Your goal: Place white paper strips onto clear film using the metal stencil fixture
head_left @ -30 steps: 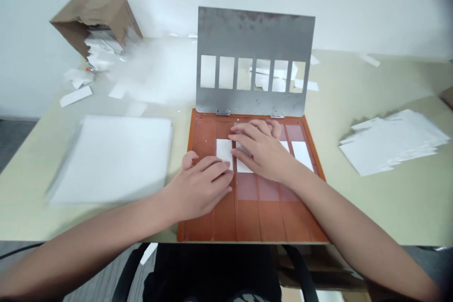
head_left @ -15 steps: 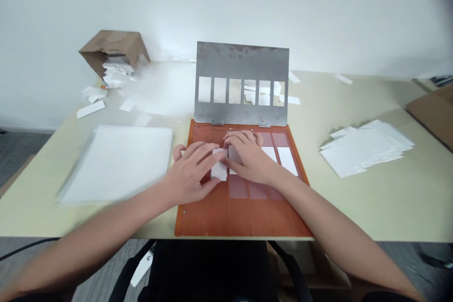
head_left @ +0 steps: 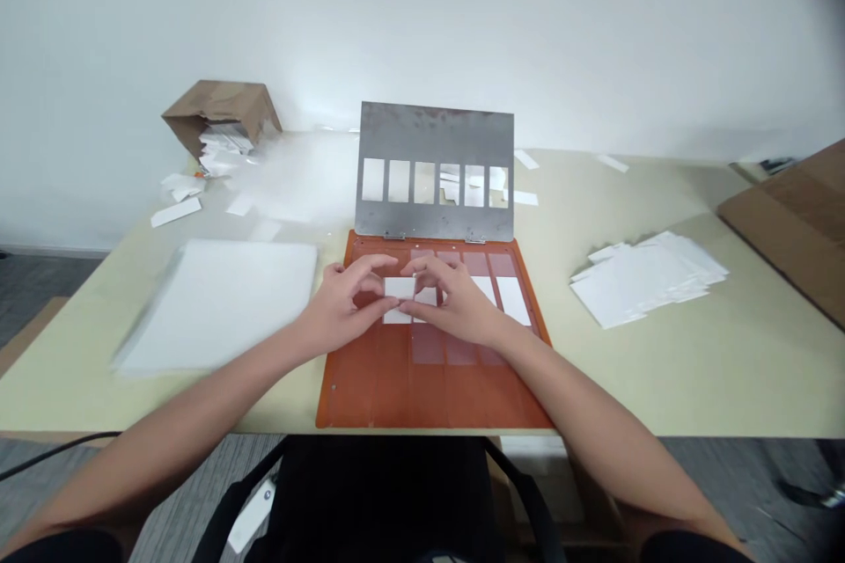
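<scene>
A small white paper card (head_left: pixel 400 288) lies on the orange-red board (head_left: pixel 370 396), gripped between the fingertips of both hands. My left hand (head_left: pixel 343 303) holds its left side, and my right hand (head_left: pixel 452 299) comes in from the right, with fingers at its upper and lower edges. Another white piece (head_left: pixel 426 296) shows just beyond it, partly hidden by my right fingers. Two longer white cards (head_left: pixel 513 300) rest in the board's grooves to the right. A hinged steel plate (head_left: pixel 436 136) with six rectangular windows stands upright behind the board.
A wide stack of white sheets (head_left: pixel 217 303) lies left of the board, and a loose pile of white cards (head_left: pixel 647 277) lies to the right. A tipped, torn cardboard box (head_left: pixel 221 110) spills white slips at the back left. A brown cardboard sheet (head_left: pixel 789 224) leans at the far right.
My hands have moved closer together, and both now hold the white card at its sides. The whole view has shifted, so the board and table look smaller and lower.
</scene>
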The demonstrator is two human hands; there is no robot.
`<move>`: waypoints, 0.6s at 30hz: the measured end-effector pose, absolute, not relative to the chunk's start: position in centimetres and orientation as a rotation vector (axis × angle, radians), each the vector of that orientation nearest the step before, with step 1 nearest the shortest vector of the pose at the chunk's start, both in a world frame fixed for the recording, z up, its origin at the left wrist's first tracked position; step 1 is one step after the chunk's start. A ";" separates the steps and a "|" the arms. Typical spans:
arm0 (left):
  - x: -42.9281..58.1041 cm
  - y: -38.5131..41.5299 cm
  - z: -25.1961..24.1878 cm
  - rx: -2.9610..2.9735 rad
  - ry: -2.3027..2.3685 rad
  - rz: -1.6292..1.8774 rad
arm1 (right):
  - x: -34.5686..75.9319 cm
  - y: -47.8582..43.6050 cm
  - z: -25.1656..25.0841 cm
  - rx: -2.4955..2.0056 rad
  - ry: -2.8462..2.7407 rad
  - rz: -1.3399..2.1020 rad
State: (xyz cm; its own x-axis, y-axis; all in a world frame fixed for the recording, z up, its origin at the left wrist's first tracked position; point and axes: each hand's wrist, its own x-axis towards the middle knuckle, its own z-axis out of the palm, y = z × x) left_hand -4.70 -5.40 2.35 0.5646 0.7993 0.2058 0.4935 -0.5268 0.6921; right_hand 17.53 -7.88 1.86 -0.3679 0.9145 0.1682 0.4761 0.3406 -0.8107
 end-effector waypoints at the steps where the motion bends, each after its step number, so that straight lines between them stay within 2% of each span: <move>1: -4.5 -5.3 2.6 2.212 1.026 0.711 | 17.6 -7.8 2.0 -1.192 -1.930 0.938; 6: -2.5 -5.3 4.3 2.043 0.963 0.787 | 19.1 -7.5 3.0 -1.121 -1.702 1.074; 18: 2.8 -5.3 3.8 1.805 1.092 0.836 | 22.7 -6.9 2.9 -1.252 -1.634 0.999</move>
State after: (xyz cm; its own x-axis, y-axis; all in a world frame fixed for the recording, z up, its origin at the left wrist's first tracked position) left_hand 2.83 -5.35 3.78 0.3969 0.9109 0.1128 0.3469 -0.2627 0.9004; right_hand 22.70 -6.92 2.93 -0.1613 0.9765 0.1427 0.3186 0.1884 -0.9290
